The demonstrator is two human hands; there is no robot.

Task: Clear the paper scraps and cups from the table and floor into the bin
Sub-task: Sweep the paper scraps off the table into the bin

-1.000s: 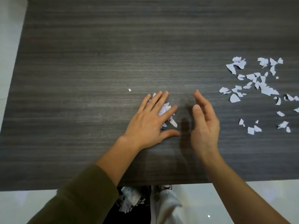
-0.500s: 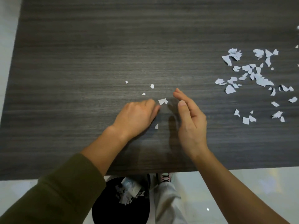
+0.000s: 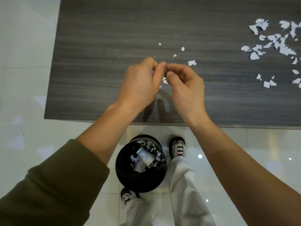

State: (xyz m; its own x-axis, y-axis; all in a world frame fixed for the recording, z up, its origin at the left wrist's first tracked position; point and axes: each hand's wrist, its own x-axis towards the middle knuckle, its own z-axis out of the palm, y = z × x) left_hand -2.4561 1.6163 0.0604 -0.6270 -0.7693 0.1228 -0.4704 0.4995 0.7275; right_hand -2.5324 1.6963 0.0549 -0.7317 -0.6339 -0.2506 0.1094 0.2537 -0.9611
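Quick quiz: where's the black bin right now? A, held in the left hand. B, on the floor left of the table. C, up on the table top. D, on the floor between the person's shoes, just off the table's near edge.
D: the black bin stands on the floor tiles between the right shoe and the left shoe, just below the table edge.

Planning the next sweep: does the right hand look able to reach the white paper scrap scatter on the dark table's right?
Likely yes: nothing blocks the table between the right hand and the white paper scrap scatter, though it grips gathered scraps.
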